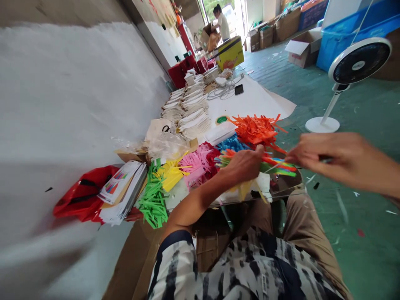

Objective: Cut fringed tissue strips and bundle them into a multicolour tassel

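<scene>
My left hand (248, 164) is closed around a bundle of multicoloured paper strips (283, 166), whose orange, blue and green ends stick out on both sides. Off to the right, my right hand (333, 160) pinches a thin white string (275, 166) that runs across to the bundle. Something small and dark shows within its curled fingers, too blurred to name. Just beyond the bundle lies a heap of orange strips (256, 130). Blue strips (233, 143), pink strips (200, 162), yellow strips (170, 173) and green strips (153, 198) spread leftward along the table.
Stacks of white paper pieces (193, 112) line the wall side. A phone (239, 89), a cable (221, 91) and a tape roll (222, 120) lie farther back. Papers (123, 189) sit on the left beside a red bag (84, 196). A fan (359, 62) stands right; another person (222, 25) is far off.
</scene>
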Demonstrator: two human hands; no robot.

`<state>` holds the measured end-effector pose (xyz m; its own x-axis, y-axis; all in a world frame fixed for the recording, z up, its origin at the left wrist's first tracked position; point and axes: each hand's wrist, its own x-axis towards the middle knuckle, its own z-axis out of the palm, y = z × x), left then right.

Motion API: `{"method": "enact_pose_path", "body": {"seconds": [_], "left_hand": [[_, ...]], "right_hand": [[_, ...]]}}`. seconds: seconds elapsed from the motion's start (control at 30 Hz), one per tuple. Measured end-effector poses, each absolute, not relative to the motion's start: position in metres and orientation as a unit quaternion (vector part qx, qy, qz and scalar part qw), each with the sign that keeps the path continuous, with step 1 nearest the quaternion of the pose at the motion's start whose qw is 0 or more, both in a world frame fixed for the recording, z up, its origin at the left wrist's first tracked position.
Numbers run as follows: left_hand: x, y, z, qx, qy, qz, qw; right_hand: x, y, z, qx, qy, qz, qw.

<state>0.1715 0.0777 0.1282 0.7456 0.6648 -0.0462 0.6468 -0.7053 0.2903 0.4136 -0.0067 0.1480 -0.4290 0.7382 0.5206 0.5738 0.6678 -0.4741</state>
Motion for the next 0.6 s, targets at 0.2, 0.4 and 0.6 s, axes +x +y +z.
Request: {"method": "enact_pose_path", "body": {"seconds": [0.2,0.4,0.6], "left_hand": [[0.174,0.069,0.151,0.919,0.282,0.135,0.24],[0.195,0.087,0.115,0.891,0.424,0.157,-0.033],[0.185,0.062,0.116,0.952,0.281,0.111,-0.047]], "right_hand": [[0.397,0.015,0.078,-0.514,-0.745,0.156,0.394],[0.358,-0.028,0.085,-0.422,-0.833,0.147,0.327],[0.405,0.006,0.097,-0.503,-0.777,0.09,0.368]]}}
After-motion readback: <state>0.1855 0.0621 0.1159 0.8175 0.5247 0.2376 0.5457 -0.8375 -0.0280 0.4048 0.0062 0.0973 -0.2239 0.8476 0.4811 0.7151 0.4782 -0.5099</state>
